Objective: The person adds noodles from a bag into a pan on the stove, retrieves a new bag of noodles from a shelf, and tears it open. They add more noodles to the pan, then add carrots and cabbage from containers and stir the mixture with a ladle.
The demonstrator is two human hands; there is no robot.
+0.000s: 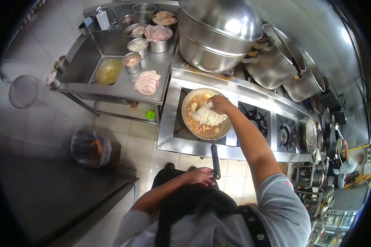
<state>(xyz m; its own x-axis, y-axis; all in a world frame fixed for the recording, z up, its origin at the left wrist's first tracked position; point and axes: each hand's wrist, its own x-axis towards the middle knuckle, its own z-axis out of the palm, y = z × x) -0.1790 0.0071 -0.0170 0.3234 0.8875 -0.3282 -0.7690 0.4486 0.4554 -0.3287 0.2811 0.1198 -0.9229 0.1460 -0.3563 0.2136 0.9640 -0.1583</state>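
A frying pan point(184, 110) sits on the stove's left burner, holding reddish-brown sauce and chunks. Over the pan, my right hand point(221, 105) has its fingers closed on the upper end of a pale, stringy clump that looks like noodles point(209, 116). The clump's lower part rests in the sauce. My left hand point(199, 176) is in front of my apron, fingers loosely stretched, beside the end of the black pan handle point(215, 161). Whether its fingertips touch the handle I cannot tell.
A big lidded steel pot point(212, 45) and other large pots point(272, 57) stand behind the burners. On the left counter are raw meat point(147, 82), several steel food containers point(132, 62) and a sink point(86, 55). A lined bin point(90, 148) stands on the floor. Another person point(347, 166) works far right.
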